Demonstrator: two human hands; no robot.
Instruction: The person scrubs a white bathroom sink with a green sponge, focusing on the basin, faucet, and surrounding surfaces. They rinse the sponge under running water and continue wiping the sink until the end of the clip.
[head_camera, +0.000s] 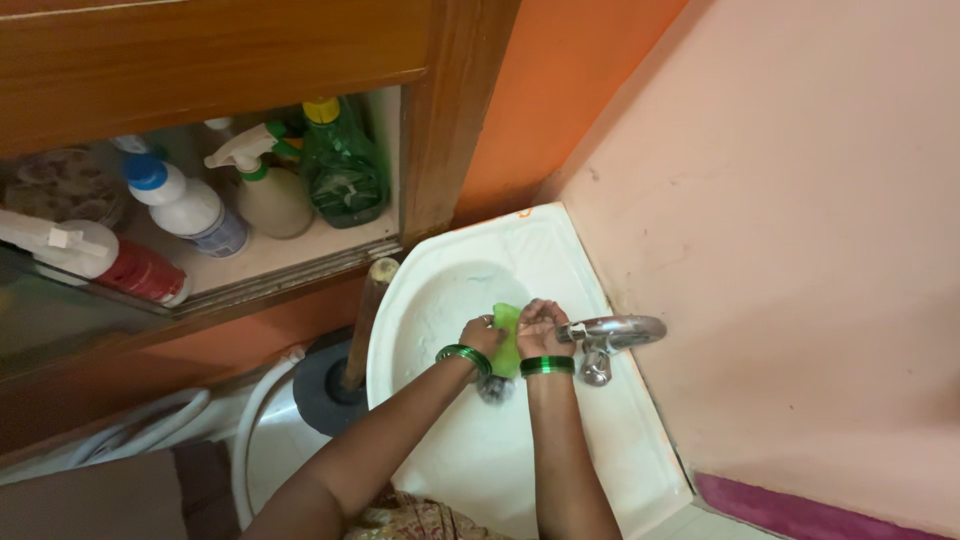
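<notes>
- Forearms came up from the bottom edge, each wrist ringed by green bangles (463, 353).
- Left hand (484, 335) and right hand (541, 326) met over the white sink (480, 460), with a green cloth (508, 338) between them — fingers of both curled and pressed onto it.
- Just right of the right hand, nearly touching, stood a chrome tap (612, 332), set by the pink wall (800, 250).
- Left of the sink, a plunger (340, 375) with a wooden handle leaned beside a white hose (250, 430).
- Farther back, a wooden shelf (290, 258) carried a green bottle (342, 165), a spray bottle (262, 185), a blue-capped bottle (185, 205) and a red one (135, 268).
</notes>
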